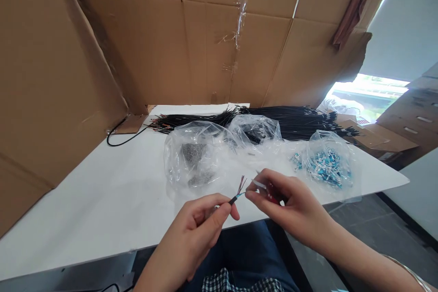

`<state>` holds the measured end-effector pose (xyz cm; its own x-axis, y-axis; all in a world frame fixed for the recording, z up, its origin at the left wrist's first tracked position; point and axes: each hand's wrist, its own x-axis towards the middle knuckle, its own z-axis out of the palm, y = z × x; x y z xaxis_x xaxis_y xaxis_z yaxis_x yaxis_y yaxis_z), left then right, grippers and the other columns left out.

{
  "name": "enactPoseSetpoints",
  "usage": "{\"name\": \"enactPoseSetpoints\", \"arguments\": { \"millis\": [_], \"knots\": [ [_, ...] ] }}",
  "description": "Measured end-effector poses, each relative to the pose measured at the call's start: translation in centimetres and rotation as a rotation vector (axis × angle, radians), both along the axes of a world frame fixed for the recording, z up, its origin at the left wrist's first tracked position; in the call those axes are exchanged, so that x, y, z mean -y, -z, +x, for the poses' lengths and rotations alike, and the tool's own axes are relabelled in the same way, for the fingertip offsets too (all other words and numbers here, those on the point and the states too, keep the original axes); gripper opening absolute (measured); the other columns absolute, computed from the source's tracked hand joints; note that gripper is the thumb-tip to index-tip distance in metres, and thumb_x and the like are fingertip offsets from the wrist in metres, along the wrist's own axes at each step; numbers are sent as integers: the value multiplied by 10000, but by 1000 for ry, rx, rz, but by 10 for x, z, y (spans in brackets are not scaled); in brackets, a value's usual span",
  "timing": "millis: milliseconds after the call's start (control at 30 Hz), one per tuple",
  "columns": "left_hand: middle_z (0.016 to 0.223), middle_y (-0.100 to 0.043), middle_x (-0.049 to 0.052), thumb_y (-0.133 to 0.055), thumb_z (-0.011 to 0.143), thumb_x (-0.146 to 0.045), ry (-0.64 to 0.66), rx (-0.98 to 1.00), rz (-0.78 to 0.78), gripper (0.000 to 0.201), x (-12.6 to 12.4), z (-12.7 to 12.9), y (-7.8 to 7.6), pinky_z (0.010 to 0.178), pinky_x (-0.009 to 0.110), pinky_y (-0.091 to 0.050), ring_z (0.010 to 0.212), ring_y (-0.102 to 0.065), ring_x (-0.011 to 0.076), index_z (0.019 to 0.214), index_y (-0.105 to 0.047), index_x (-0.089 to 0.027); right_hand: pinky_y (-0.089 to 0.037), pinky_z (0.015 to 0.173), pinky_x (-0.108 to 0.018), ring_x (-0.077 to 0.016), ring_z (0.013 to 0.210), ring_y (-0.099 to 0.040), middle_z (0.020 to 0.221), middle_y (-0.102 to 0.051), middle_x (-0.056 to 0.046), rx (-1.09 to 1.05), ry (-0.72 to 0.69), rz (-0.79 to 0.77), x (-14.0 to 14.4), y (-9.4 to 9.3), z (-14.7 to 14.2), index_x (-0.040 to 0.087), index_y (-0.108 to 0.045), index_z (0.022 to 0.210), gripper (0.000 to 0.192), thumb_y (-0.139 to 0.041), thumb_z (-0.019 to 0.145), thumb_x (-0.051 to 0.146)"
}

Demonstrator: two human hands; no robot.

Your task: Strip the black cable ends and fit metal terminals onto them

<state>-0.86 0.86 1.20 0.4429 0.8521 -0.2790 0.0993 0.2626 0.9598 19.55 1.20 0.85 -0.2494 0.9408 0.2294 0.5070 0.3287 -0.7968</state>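
I saw my left hand (200,219) pinched shut on a short black cable (233,200), thumb and forefinger closed just behind its stripped end, where thin coloured wires (241,185) fanned upward. The cable sat in the air just in front of the near edge of the white table (102,200), over my lap. My right hand (290,207) was just to the right of that cable end, its fingertips closed narrowly on one blue strand coming out of the cable; it also seemed to hold a small whitish piece (259,184) and something red against the palm, though I could not tell what either was.

On the table, beyond the cable end, lay a crumpled clear plastic bag (195,155) with small grey parts inside. A second clear bag (255,131) sat farther back and to the right of it. To the right of the cable end, near the table's right edge, a third bag (328,159) held small blue and silver pieces. Behind all three bags, along the far side of the table, lay a long bundle of black cables (294,121). Brown cardboard sheets (153,50) stood as a wall behind and to the left of the table.
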Motion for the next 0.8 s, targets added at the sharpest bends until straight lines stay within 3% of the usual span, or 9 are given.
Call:
{"name": "enactPoseSetpoints", "arguments": {
  "millis": [100,267,433,633,733,800],
  "knots": [
    [465,-255,-91,-555,861,-540,-91,-126,96,352,9,6,-4,359,207,-100,386,-192,69,842,-685,-214,-335,531,-242,-118,604,-397,665,-439,26,-155,-31,-158,-2,-6,-2,180,-583,798,217,-569,899,372],
    [543,-436,-41,-617,816,-469,-222,-197,229,261,17,12,-8,524,231,-302,549,-360,126,754,-715,-236,-291,495,-223,-91,539,-343,615,-420,63,-94,-149,-69,0,-11,1,193,-617,888,51,-626,860,234],
    [691,-640,-25,-558,847,-424,-181,-211,267,244,18,13,-9,608,245,-355,667,-496,164,777,-716,-252,-316,501,-206,-83,542,-408,639,-519,54,-9,-266,51,-3,-11,6,206,-654,928,153,-622,816,107],
    [710,-650,-28,-512,892,-434,-121,-248,318,270,17,12,-4,616,250,-356,670,-517,162,777,-668,-247,-317,516,-206,-80,567,-428,667,-544,54,6,-330,22,-10,-13,7,204,-651,890,154,-626,797,84],
    [809,-673,-10,-512,902,-444,-106,-296,320,257,17,11,2,630,246,-373,754,-554,176,871,-687,-259,-303,510,-211,-81,568,-406,633,-491,60,10,-300,-7,-12,-12,4,188,-610,793,75,-642,802,121],
    [873,-673,2,-529,899,-450,-103,-297,321,251,16,10,5,612,233,-377,785,-556,174,942,-696,-268,-291,502,-218,-83,564,-387,609,-450,62,7,-270,-30,-13,-12,2,183,-563,720,140,-656,825,189]
  ]
}}
